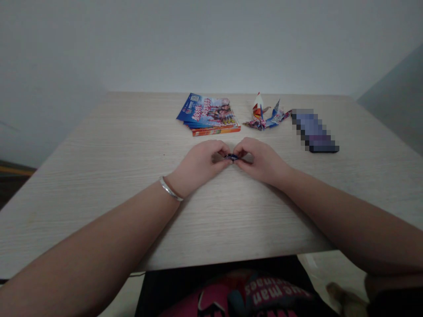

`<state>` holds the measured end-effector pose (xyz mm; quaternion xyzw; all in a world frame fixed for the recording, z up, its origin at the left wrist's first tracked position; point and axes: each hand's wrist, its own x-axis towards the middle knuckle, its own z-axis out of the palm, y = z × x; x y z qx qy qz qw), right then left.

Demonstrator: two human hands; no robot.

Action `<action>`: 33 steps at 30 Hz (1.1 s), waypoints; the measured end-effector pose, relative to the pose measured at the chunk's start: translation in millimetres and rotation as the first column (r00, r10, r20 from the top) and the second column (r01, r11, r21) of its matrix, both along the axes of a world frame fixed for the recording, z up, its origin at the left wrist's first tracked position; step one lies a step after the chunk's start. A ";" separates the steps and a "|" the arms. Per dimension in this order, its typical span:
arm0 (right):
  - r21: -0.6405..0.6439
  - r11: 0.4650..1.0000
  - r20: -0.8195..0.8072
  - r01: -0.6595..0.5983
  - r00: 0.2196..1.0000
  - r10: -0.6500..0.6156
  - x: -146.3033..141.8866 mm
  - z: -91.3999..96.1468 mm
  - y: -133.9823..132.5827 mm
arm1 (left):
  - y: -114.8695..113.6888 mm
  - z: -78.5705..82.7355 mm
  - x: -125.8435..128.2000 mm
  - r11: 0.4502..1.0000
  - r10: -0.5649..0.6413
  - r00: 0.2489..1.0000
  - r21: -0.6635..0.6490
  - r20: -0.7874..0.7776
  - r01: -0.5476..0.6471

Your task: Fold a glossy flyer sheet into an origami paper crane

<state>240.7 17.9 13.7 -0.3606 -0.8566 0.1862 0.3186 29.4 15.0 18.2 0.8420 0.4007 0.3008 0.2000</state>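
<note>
Between my two hands is a small dark piece of folded paper [233, 156], mostly hidden by the fingers. My left hand [206, 160], with a silver bangle [170, 189] at its wrist, pinches the paper's left side between thumb and fingers. From the other side, my right hand [261, 158] pinches the right end in the same way. The fingertips of both hands nearly meet, low over the table [211, 220]. What shape the paper has is too small to tell.
Beyond my hands lies a fanned stack of printed leaflets [211, 112], mostly blue. Right of it stand colourful folded paper cranes [264, 116], close together. A phone [315, 130], its screen blurred, lies farther right. A wall [228, 48] rises behind the table's far edge.
</note>
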 end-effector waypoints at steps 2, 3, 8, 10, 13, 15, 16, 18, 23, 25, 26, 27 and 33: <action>-0.005 1.000 0.007 0.021 1.000 -0.021 0.1 0.7 0.0 | 0.9 -1.0 -0.9 1.000 -0.026 1.000 0.016 0.010 0.026; -0.014 0.999 0.010 0.032 0.999 -0.032 0.2 0.9 0.0 | 1.2 -1.4 -1.2 0.999 -0.038 0.999 0.029 0.016 0.038; -0.051 0.998 0.009 0.033 0.999 -0.032 -0.7 0.9 -0.9 | 1.0 -1.3 -0.4 0.996 -0.064 0.998 0.063 0.029 0.062; -0.069 0.997 0.005 0.036 0.999 -0.036 -1.6 1.2 -1.8 | 0.1 -0.7 0.1 0.997 -0.063 0.997 0.044 0.038 0.061; -0.106 0.994 0.004 0.036 0.999 -0.035 -3.3 2.9 -3.6 | -2.0 0.7 1.0 0.998 -0.062 0.997 0.015 0.044 0.062; -0.112 0.993 -0.002 0.030 1.000 -0.030 -4.6 4.4 -4.4 | -3.7 2.2 2.1 0.999 -0.051 0.996 0.016 0.069 0.050; -0.110 0.993 -0.009 0.029 0.999 -0.030 -5.2 5.0 -4.6 | -4.6 3.0 2.9 0.999 -0.043 0.995 0.024 0.094 0.041; -0.114 0.993 -0.027 0.031 0.999 -0.034 -6.4 5.6 -4.8 | -5.9 4.6 4.7 0.999 -0.032 0.986 0.032 0.164 0.027; -0.187 0.982 -0.078 -0.001 0.997 -0.014 -8.5 5.1 -4.8 | -5.5 5.9 6.7 0.998 0.020 0.960 -0.070 0.279 -0.001; -0.229 0.974 -0.106 -0.005 0.994 -0.019 -9.0 5.2 -4.9 | -4.7 5.4 6.4 0.995 0.032 0.957 -0.102 0.288 -0.003; -0.245 0.969 -0.119 -0.008 0.993 -0.022 -9.2 5.4 -4.9 | -4.3 5.1 6.2 0.995 0.030 0.958 -0.105 0.285 0.000; -0.257 0.966 -0.128 -0.011 0.991 -0.023 -9.4 5.8 -5.0 | -4.2 4.9 6.1 0.995 0.026 0.960 -0.098 0.280 0.002; -0.288 0.957 -0.120 -0.029 0.993 -0.006 -11.4 7.4 -6.8 | -7.1 8.1 7.2 0.999 0.009 0.970 -0.035 0.244 0.000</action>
